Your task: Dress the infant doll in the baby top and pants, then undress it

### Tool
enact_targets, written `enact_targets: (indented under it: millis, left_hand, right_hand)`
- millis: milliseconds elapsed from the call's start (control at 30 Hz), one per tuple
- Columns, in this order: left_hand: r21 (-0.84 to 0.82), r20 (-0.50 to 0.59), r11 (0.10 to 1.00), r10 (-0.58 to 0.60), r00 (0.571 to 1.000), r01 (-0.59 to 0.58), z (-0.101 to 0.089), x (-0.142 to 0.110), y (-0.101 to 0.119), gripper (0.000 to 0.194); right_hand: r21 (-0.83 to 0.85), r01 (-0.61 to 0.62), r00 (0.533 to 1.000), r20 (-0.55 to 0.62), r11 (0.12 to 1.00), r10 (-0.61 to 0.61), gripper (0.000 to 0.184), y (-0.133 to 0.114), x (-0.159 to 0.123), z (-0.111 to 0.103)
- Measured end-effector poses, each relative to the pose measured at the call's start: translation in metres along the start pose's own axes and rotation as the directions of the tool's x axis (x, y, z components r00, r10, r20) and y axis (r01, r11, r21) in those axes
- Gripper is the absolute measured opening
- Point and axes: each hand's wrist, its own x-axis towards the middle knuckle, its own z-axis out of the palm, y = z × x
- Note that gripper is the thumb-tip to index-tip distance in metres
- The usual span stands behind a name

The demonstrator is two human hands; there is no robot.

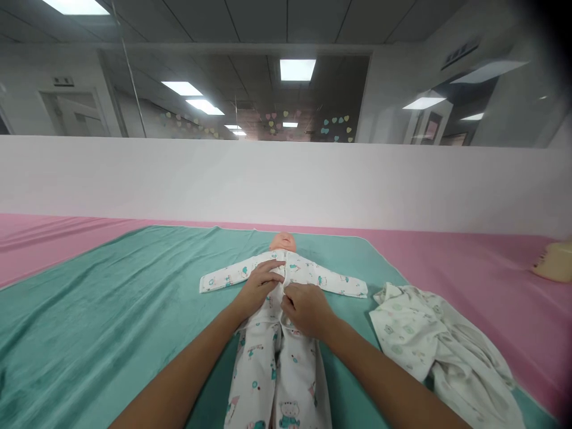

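Note:
A baby doll point(283, 241) lies on its back in a white printed baby shirt point(333, 280), both sleeves spread wide. Printed white baby pants point(254, 378) cover its legs, which point towards me. My left hand point(260, 288) rests on the chest of the shirt, left of the front opening, its fingers stretched out. Across from it, my right hand point(308, 308) is closed in a pinch on the shirt's front edge at the middle of the body. The fingertips of the right hand are partly hidden, so any fastener there cannot be made out.
A teal blanket point(111, 333) lies beneath the doll on a pink sheet point(469, 268). Crumpled white printed cloth point(429, 339) is at the right. A yellowish object point(554, 262) stands at the far right edge. Behind the surface runs a low white wall point(268, 185) with glass above.

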Motion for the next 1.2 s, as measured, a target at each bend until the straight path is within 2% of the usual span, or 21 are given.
enact_targets:
  millis: [167,400,667,967,1067,1200]
  left_hand:
    - [0.008,0.005,1.0,-0.004,1.0,0.004,0.0,0.0,-0.001,0.025]
    - [0.109,-0.028,0.993,0.055,0.998,-0.051,0.002,-0.001,0.006,0.027]
    - [0.302,-0.001,0.93,0.22,0.975,-0.21,0.004,0.0,0.012,0.03]
    - [0.365,0.072,0.913,0.166,0.983,-0.181,0.002,0.001,0.023,0.028]
    - [0.327,0.059,0.93,0.155,0.986,-0.166,0.002,0.0,0.022,0.028]
    - [0.197,0.029,0.974,0.106,0.994,-0.11,0.001,-0.001,0.021,0.025]
  right_hand:
    - [0.03,0.038,0.999,-0.008,0.999,-0.037,0.024,0.004,-0.001,-0.001]
    - [0.096,-0.035,0.999,-0.033,0.995,0.039,0.024,0.002,0.001,0.0]
    - [0.182,-0.059,0.997,-0.034,0.982,0.066,0.026,0.002,0.001,0.002]
    - [0.313,-0.08,0.994,-0.04,0.946,0.097,0.03,0.004,0.001,0.003]
    - [0.357,-0.092,0.992,-0.044,0.929,0.115,0.031,0.006,0.003,0.004]
    - [0.425,-0.184,0.973,-0.052,0.886,0.227,0.032,0.017,0.007,0.007]
